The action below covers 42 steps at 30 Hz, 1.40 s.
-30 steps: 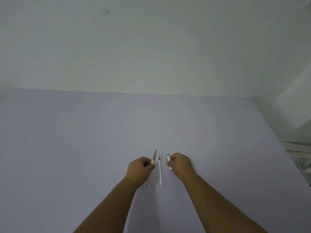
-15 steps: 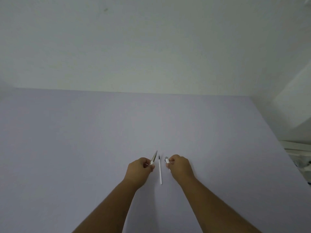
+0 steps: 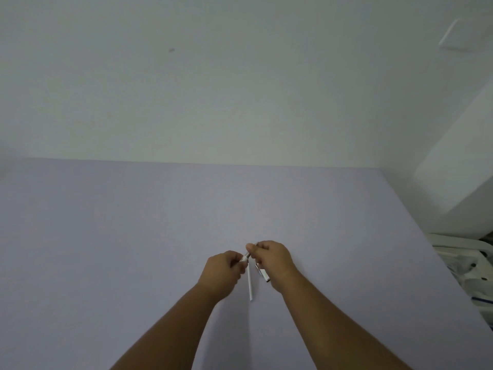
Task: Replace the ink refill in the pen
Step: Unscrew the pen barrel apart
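My left hand (image 3: 223, 268) is closed around the pen's front section (image 3: 245, 257), whose silver tip points up and to the right. My right hand (image 3: 273, 260) has come in against it, with thumb and forefinger pinching that silver tip. The pen's white rear barrel (image 3: 262, 274), with a metal clip and a dark end, sticks out from under my right hand's lower fingers. A thin white ink refill (image 3: 250, 285) lies on the lilac table (image 3: 133, 236) between my wrists, its upper end hidden behind my fingers.
A pale wall rises behind the table's far edge. At the right, beyond the table's edge, stand a white cabinet (image 3: 458, 169) and some white plastic items (image 3: 464, 260).
My two hands have come together. The right hand moved left and up to the front section's tip, and the rear barrel now pokes out below it. The refill still lies on the table.
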{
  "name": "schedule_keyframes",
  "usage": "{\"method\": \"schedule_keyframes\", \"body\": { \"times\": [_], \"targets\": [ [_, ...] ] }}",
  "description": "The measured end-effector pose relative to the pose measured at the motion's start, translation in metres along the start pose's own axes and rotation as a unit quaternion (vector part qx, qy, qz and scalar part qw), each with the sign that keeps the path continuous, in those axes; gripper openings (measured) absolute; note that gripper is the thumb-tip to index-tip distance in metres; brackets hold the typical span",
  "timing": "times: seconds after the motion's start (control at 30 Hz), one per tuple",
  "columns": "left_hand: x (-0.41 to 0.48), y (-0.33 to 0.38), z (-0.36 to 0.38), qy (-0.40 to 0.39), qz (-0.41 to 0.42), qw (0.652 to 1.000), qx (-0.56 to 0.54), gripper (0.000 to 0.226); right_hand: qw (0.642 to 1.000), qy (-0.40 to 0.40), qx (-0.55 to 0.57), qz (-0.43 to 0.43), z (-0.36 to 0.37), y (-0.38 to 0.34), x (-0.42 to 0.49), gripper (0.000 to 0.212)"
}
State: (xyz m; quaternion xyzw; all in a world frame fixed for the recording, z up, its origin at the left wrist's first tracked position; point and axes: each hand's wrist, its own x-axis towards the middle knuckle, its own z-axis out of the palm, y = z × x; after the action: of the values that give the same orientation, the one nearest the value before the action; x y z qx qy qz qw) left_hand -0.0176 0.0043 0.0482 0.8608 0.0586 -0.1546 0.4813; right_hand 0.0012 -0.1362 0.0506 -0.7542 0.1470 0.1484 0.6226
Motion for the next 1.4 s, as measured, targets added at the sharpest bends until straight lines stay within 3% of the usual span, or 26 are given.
{"method": "schedule_keyframes", "body": {
  "times": [0.13,0.27,0.43,0.6,0.7,0.9,1.0,1.2,1.3,1.4],
  "targets": [
    [-0.005,0.010,-0.009,-0.038,-0.013,0.996,-0.080,0.015,0.996,-0.034,0.082,-0.023,-0.006,-0.007,-0.008,0.014],
    [-0.011,0.017,-0.011,-0.054,-0.005,0.996,-0.075,0.015,0.987,-0.075,0.142,-0.001,-0.013,-0.010,-0.011,0.010],
    [-0.015,0.023,-0.010,-0.038,0.016,0.999,-0.017,0.018,0.996,-0.037,0.076,0.026,-0.016,-0.012,-0.013,0.017],
    [-0.019,0.028,-0.010,-0.011,0.042,0.999,0.032,0.023,0.987,-0.074,0.141,0.020,-0.020,-0.017,-0.015,0.005],
    [-0.020,0.031,-0.011,-0.006,0.054,0.997,0.046,0.024,0.992,-0.040,0.112,0.038,-0.019,-0.019,-0.015,0.016],
    [-0.021,0.034,-0.012,0.008,0.056,0.997,0.053,0.024,0.982,-0.072,0.170,0.025,-0.021,-0.023,-0.014,0.004],
    [-0.021,0.034,-0.012,0.006,0.061,0.996,0.063,0.024,0.990,-0.041,0.125,0.044,-0.020,-0.022,-0.013,0.016],
    [-0.020,0.035,-0.010,0.007,0.064,0.994,0.088,0.024,0.986,-0.065,0.155,0.023,-0.023,-0.023,-0.013,0.005],
    [-0.021,0.036,-0.009,0.011,0.065,0.994,0.082,0.024,0.994,-0.029,0.088,0.052,-0.024,-0.023,-0.013,0.020],
    [-0.022,0.036,-0.008,0.011,0.064,0.994,0.082,0.024,0.994,-0.042,0.099,0.020,-0.026,-0.021,-0.015,0.007]
  ]
}}
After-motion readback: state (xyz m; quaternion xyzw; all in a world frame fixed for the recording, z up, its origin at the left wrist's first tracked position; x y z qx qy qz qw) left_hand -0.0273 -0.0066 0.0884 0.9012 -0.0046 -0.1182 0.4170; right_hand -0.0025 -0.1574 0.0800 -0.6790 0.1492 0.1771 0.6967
